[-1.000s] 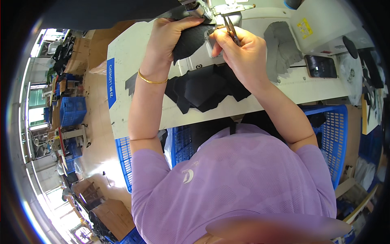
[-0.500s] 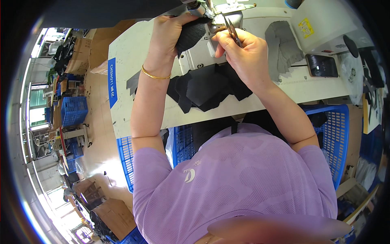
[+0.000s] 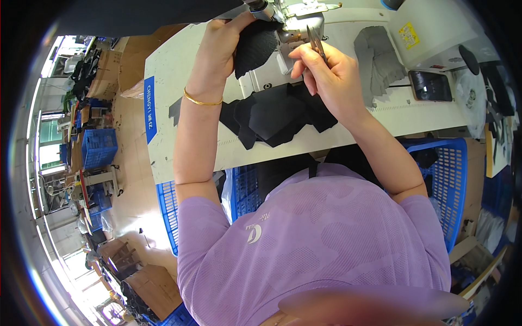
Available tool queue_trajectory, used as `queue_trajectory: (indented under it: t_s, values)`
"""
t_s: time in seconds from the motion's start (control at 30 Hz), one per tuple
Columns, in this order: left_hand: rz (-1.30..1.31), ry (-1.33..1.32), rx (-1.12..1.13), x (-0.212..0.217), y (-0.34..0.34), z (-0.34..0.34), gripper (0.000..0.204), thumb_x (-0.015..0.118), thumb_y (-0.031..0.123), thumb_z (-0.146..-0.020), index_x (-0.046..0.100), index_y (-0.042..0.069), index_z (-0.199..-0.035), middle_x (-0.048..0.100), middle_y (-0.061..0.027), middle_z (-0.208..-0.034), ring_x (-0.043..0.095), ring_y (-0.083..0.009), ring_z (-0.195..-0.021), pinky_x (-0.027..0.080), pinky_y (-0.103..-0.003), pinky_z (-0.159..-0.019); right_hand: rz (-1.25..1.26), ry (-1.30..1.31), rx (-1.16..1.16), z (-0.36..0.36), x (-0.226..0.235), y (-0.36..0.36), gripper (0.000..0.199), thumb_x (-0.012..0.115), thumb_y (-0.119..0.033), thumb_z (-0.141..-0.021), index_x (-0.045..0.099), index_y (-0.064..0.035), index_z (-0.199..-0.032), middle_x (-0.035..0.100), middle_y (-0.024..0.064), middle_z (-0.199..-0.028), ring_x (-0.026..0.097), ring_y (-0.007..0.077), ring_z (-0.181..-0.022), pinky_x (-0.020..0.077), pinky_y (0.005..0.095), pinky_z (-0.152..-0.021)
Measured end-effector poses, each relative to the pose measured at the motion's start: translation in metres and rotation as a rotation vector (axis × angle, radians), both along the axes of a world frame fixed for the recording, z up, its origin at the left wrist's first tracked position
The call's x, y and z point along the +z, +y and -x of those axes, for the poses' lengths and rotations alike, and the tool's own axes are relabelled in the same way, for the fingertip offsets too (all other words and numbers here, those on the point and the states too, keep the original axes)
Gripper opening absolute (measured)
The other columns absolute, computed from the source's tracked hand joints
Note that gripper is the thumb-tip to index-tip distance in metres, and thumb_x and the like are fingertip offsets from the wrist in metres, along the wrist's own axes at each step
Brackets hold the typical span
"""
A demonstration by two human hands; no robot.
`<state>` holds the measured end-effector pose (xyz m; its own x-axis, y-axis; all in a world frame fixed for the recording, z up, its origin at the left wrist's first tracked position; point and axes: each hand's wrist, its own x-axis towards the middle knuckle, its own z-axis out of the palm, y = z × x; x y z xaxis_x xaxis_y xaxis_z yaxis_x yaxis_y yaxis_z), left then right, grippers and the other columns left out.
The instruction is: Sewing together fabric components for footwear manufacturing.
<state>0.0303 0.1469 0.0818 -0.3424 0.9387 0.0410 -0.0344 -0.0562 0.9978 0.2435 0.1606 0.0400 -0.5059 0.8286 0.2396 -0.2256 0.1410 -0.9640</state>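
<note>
At the head of a sewing machine (image 3: 291, 23), my left hand (image 3: 218, 46) is closed on a black fabric piece (image 3: 254, 50), its fingertips near the needle area. The piece's ribbed or pleated-looking lower end hangs toward me. Just right of the machine head, my right hand (image 3: 333, 76) holds thread snips (image 3: 316, 42), points upward, its other fingers loosely curled. The snips are apart from the fabric. Several flat black cut pieces (image 3: 272, 114) lie overlapped on the white table (image 3: 204, 157) below both hands. What my left fingertips press on is partly hidden.
Grey fabric pieces (image 3: 375, 60) lie stacked to the right, beside a phone (image 3: 430, 86) and a white box-shaped housing (image 3: 435, 35). Blue plastic baskets (image 3: 450, 190) stand under the table edge by my body. Cardboard boxes (image 3: 155, 293) and another blue crate (image 3: 99, 148) are on the floor at left.
My right hand has drawn slightly right and away from the machine head, and the snips' blades have come closer together. My left hand has shifted slightly left, still holding the black fabric.
</note>
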Motion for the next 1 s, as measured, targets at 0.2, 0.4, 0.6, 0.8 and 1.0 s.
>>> queue_trajectory:
  t_s: [0.2,0.4,0.6,0.8,1.0]
  values:
    - [-0.003,-0.020,-0.035,0.005,-0.008,-0.010,0.018,0.065,0.004,-0.088,0.067,-0.007,-0.102,0.069,-0.0108,-0.096,0.067,-0.0155,-0.083,0.054,-0.027,-0.075,0.034,-0.008,0.078,-0.010,-0.001,-0.005,0.029,0.051,-0.026,-0.100,0.065,-0.0012,-0.093,0.064,0.0027,-0.072,0.055,0.0065,-0.059,0.0445,0.0238,-0.053]
    - [-0.068,-0.084,0.123,-0.013,-0.036,-0.014,0.023,0.069,0.002,-0.085,0.066,-0.006,-0.106,0.069,-0.0097,-0.099,0.065,-0.0165,-0.089,0.053,-0.028,-0.080,-0.253,-0.279,0.026,-0.027,-0.005,-0.005,0.030,0.055,-0.027,-0.096,0.065,0.0003,-0.095,0.067,0.0072,-0.079,0.063,0.0155,-0.066,0.0499,0.0304,-0.060]
    - [-0.149,0.247,0.276,-0.037,-0.092,-0.057,0.021,0.075,0.008,-0.085,0.070,-0.006,-0.099,0.070,-0.0070,-0.095,0.063,-0.0130,-0.086,0.049,-0.026,-0.080,-0.950,-0.648,-0.322,-0.028,-0.011,-0.027,0.023,0.070,-0.028,-0.084,0.063,-0.0074,-0.091,0.056,0.0014,-0.074,0.062,0.0180,-0.065,0.0480,0.0315,-0.053]
    - [-0.006,0.140,0.278,-0.052,-0.103,-0.074,0.023,0.076,0.015,-0.085,0.071,-0.007,-0.094,0.070,-0.0074,-0.094,0.062,-0.0103,-0.083,0.050,-0.024,-0.073,-1.092,-0.683,-0.331,-0.017,-0.018,-0.030,0.021,0.071,-0.028,-0.082,0.059,-0.0108,-0.082,0.052,0.0014,-0.069,0.059,0.0173,-0.061,0.0475,0.0303,-0.052]
    - [-0.008,-0.228,0.127,-0.048,-0.105,-0.069,0.026,0.072,0.005,-0.085,0.066,-0.008,-0.106,0.069,-0.0125,-0.099,0.066,-0.0154,-0.084,0.055,-0.027,-0.074,-0.977,-0.596,-0.309,-0.031,-0.017,-0.023,0.023,0.070,-0.027,-0.085,0.064,-0.0047,-0.089,0.058,0.0056,-0.070,0.062,0.0208,-0.062,0.0481,0.0310,-0.054]
